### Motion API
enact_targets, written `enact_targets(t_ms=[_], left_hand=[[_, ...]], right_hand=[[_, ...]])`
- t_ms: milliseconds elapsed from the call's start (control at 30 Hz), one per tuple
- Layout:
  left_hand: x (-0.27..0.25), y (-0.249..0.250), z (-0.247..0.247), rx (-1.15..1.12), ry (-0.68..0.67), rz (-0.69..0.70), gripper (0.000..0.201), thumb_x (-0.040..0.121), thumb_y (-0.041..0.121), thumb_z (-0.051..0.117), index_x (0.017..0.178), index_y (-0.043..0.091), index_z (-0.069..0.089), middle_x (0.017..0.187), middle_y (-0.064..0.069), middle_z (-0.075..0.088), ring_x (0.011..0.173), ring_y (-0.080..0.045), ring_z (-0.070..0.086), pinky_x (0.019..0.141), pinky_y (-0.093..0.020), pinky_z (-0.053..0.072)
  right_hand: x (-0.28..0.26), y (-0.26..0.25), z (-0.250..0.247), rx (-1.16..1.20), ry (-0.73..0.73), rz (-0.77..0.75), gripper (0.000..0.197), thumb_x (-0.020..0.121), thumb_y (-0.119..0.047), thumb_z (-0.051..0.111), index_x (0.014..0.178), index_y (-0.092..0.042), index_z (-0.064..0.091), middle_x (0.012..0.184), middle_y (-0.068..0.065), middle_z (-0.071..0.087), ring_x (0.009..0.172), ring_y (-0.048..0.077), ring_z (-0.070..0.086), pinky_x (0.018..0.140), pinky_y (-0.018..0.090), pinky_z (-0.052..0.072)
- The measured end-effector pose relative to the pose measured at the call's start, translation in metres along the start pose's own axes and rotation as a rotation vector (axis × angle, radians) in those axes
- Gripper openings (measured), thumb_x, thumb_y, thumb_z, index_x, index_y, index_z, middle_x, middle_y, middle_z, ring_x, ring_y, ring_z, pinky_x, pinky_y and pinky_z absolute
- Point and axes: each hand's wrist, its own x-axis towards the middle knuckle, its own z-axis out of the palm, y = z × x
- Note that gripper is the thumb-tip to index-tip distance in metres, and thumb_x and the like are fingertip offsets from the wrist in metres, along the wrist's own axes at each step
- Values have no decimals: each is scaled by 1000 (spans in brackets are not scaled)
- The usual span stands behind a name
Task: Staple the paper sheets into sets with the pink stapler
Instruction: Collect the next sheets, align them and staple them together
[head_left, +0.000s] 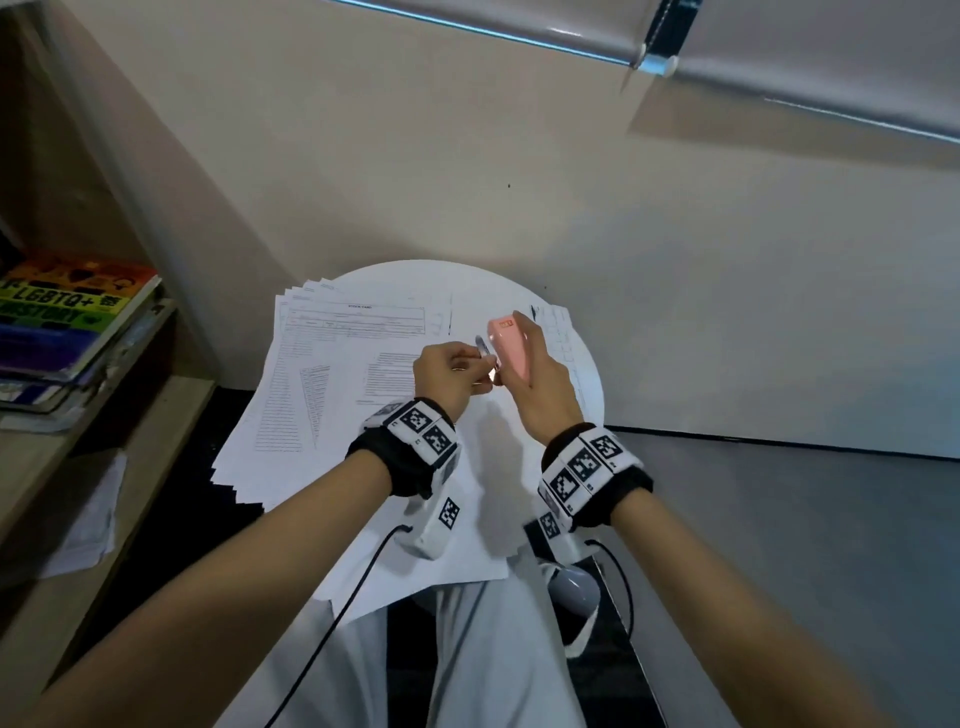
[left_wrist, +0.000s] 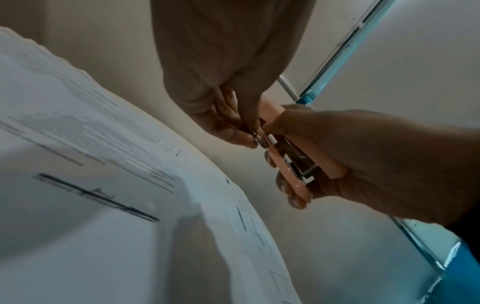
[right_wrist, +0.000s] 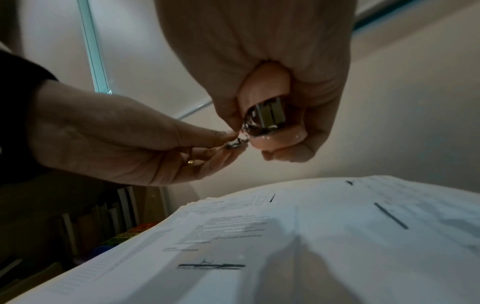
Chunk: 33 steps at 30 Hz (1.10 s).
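My right hand grips the pink stapler above the paper sheets, fingers wrapped round its body. The stapler shows its metal inside at the end nearest my left hand. My left hand pinches a small metal piece at that end, between thumb and fingertips. I cannot tell whether it is a strip of staples or part of the stapler. In the left wrist view the metal piece touches the stapler. Loose printed paper sheets lie fanned over the round white table.
A wooden shelf with stacked books stands close on the left. A beige wall rises right behind the table. The sheets overhang the table's near and left edges. Black cables hang from my wrists over my lap. Grey floor lies to the right.
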Motion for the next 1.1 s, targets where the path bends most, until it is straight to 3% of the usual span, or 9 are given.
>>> enact_targets(t_ms=[100,233,433,533,633,700,800,933,1100], left_hand=[[-12,7,11,-16,-6,-20,6,85,-1,64,89,-5,65,68,-11,62,49,-7,63,58,-18,57],[-32,20,26,-15,-39,1,6,87,-4,60,84,0,63,69,-12,63,50,-8,62,55,-15,55],[-88,0,92,300,-368,-16,7,89,5,60,82,3,59,66,-3,57,60,-12,56,55,-17,54],[-108,-43,138,468,-500,-135,27,85,7,67,62,13,54,55,2,56,59,-14,57,68,-31,56],[-115,-102,164,646,-551,-335,23,80,10,74,62,8,59,60,-5,62,59,-18,58,69,-34,55],[-117,-142,169,765,-554,-392,15,76,12,77,77,-2,70,69,-12,66,67,-21,62,79,-38,57],[-118,-193,167,880,-521,-387,17,75,12,74,88,2,75,87,-15,73,86,-28,69,85,-37,57],[-114,-235,171,895,-414,-412,4,72,0,73,76,-1,75,61,-8,61,76,-28,67,79,-37,59],[-104,-267,176,821,-355,-394,32,65,-9,72,47,14,59,55,-9,59,63,-28,67,69,-41,60]], right_hand=[[-27,2,-19,-35,-1,-3,61,87,-41,42,144,-36,22,120,5,62,99,24,59,83,36,47],[-76,19,-47,-67,41,9,57,92,-27,45,142,-41,21,112,4,64,95,26,58,79,37,48],[-157,80,-87,59,304,193,51,96,-26,50,143,-29,30,109,-3,52,90,22,54,75,27,39],[-192,119,-102,70,392,319,55,94,-38,49,145,-33,28,110,-3,51,94,27,54,80,36,46],[-226,157,-112,110,457,400,61,83,-52,44,141,-42,27,116,-5,50,88,33,58,73,51,51],[-247,183,-117,136,482,454,62,79,-55,43,138,-48,25,120,-4,51,81,28,54,70,48,47],[-275,218,-119,187,511,535,63,77,-54,42,138,-49,24,125,-3,49,83,22,48,73,43,42],[-312,256,-108,209,540,618,56,83,-45,45,135,-48,28,115,0,56,81,23,51,71,43,43],[-338,275,-94,236,528,717,57,78,-49,45,132,-51,29,101,0,58,79,24,52,73,47,45]])
